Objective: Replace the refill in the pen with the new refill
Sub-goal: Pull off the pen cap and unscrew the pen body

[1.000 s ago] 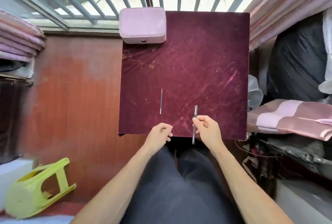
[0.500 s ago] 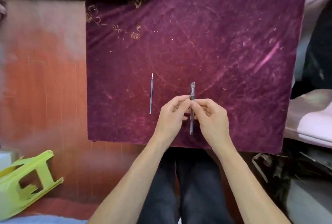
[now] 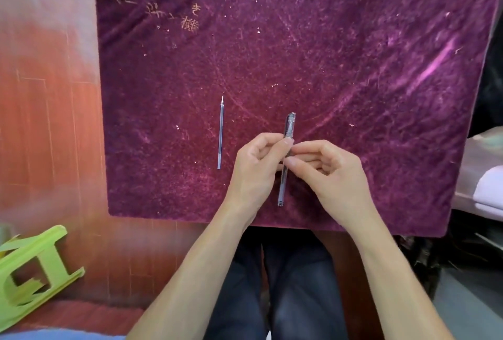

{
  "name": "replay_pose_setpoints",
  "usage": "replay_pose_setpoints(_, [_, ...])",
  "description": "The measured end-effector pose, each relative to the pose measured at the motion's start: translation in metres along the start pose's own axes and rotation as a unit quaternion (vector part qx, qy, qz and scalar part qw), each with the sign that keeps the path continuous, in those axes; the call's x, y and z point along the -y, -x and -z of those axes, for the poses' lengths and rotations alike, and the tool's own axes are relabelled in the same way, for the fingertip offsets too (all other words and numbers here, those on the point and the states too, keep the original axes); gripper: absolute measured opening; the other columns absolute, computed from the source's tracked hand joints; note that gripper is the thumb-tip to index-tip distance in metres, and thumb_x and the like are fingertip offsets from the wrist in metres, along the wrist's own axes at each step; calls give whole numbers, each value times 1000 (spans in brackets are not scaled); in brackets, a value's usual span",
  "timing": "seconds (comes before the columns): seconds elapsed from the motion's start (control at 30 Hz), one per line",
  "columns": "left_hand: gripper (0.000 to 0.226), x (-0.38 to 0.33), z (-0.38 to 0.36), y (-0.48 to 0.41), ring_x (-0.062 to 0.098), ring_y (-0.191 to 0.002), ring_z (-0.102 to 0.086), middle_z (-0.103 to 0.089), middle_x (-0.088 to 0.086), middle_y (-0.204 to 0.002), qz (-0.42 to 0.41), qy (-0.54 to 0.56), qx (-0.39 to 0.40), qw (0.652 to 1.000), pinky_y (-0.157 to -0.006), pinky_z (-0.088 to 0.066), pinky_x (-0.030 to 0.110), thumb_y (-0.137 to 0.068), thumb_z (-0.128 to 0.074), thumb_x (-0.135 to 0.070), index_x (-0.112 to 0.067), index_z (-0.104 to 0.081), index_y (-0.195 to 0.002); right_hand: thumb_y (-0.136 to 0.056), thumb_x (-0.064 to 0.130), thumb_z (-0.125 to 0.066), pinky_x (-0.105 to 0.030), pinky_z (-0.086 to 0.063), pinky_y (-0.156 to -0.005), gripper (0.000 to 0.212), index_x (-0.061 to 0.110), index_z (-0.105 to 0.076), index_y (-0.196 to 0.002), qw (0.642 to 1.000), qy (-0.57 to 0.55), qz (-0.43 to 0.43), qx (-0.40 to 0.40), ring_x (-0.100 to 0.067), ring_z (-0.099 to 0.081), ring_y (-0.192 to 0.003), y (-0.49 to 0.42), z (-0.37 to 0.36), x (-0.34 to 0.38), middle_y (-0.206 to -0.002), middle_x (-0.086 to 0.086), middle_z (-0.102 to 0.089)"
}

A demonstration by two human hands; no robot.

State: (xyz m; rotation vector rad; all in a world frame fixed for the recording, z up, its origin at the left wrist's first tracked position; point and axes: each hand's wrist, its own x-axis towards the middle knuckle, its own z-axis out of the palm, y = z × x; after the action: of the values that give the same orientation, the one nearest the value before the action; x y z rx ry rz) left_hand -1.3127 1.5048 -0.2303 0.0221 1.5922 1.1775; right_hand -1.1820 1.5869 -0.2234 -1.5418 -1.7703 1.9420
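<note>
A clear capped pen (image 3: 283,181) points away from me over the near part of the purple velvet table (image 3: 326,67). My left hand (image 3: 255,165) pinches it near the cap from the left. My right hand (image 3: 329,173) pinches its barrel just below, from the right. The cap end (image 3: 290,124) sticks out beyond my fingers. A thin loose refill (image 3: 220,135) lies straight on the cloth to the left of my left hand, tip pointing away, touching neither hand.
A lime green plastic stool (image 3: 32,266) lies tipped on the reddish floor at lower left. The table's near edge (image 3: 272,224) runs just above my knees. Folded pale fabric (image 3: 487,184) sits off the table's right side.
My left hand has come over from the table's edge and joined the right on the pen, which now sits farther onto the table. The view has closed in on the table.
</note>
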Motion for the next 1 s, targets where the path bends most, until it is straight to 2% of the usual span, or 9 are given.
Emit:
replay_pose_setpoints(0.1, [15, -1, 2, 0, 12, -76, -75, -76, 0, -83, -9, 8, 3, 1000, -75, -59, 26, -100, -64, -24, -12, -72, -104, -95, 17, -82, -17, -60, -76, 15, 24, -80, -108, 999, -36, 19, -9, -3, -78, -82, -8, 14, 8, -96, 9, -83])
replay_pose_setpoints(0.2, [17, 0, 2, 0, 8, -63, -65, -70, -4, -76, -20, -14, 5, 1000, -67, -55, 25, -99, -64, -25, -12, -72, -106, -99, 21, -78, -10, -54, -70, 13, 23, -81, -111, 998, -58, 23, -33, 2, -72, -76, -19, 18, 13, -97, 6, -82])
replay_pose_setpoints(0.37, [12, 2, 0, 3, 7, -54, -54, -65, -3, -74, -33, -17, 22, 999, -52, -46, 25, -100, -63, -25, -17, -71, -104, -100, 32, -74, -13, -52, -72, 12, 34, -84, -107, 997, -79, 4, -20, 4, -69, -76, -32, 12, 14, -101, 13, -82])
replay_pose_setpoints(0.5, [12, 3, 1, 3, 6, -51, -50, -64, -6, -73, -33, -15, 23, 999, -47, -40, 23, -100, -63, -27, -18, -71, -100, -100, 34, -73, -16, -52, -71, 13, 31, -85, -106, 996, -87, -7, -18, 3, -67, -75, -34, 6, 10, -97, 14, -81])
replay_pose_setpoints(0.63, [14, 5, 2, 2, 3, -49, -45, -60, -3, -71, -31, -20, 24, 999, -46, -38, 18, -101, -62, -27, -20, -71, -93, -103, 32, -71, -23, -52, -71, 13, 28, -82, -109, 994, -109, -9, -13, -6, -68, -76, -31, 3, 6, -102, 0, -83])
replay_pose_setpoints(0.77, [16, 5, -4, 0, 1, -48, -39, -49, -1, -64, -39, -18, 39, 998, -45, -34, 14, -104, -58, -24, -22, -68, -93, -107, 24, -67, -16, -51, -65, 14, 24, -80, -109, 986, -169, -8, -16, -2, -65, -71, -29, -5, 3, -97, -9, -83])
replay_pose_setpoints(0.87, [15, 2, -4, -2, 4, -49, -44, -55, -3, -65, -43, -31, 53, 997, -46, -37, 16, -107, -54, -21, -16, -66, -98, -107, 20, -67, -15, -55, -69, 15, 17, -81, -112, 980, -200, -5, -27, 1, -70, -68, -28, -10, 2, -92, -30, -74])
replay_pose_setpoints(0.9, [16, 0, -3, -3, 4, -50, -46, -60, -5, -67, -44, -37, 58, 997, -47, -38, 17, -107, -53, -20, -14, -66, -98, -106, 20, -68, -15, -55, -67, 15, 17, -81, -111, 977, -212, -6, -25, 0, -68, -64, -28, -11, 2, -88, -31, -71])
replay_pose_setpoints(1.0, [20, -5, -2, -4, 0, -48, -42, -62, -8, -67, -40, -39, 67, 996, -46, -35, 15, -108, -50, -17, -11, -64, -95, -102, 21, -73, -17, -54, -65, 12, 20, -84, -109, 969, -245, -21, -19, -1, -59, -57, -29, -13, 3, -91, -8, -79])
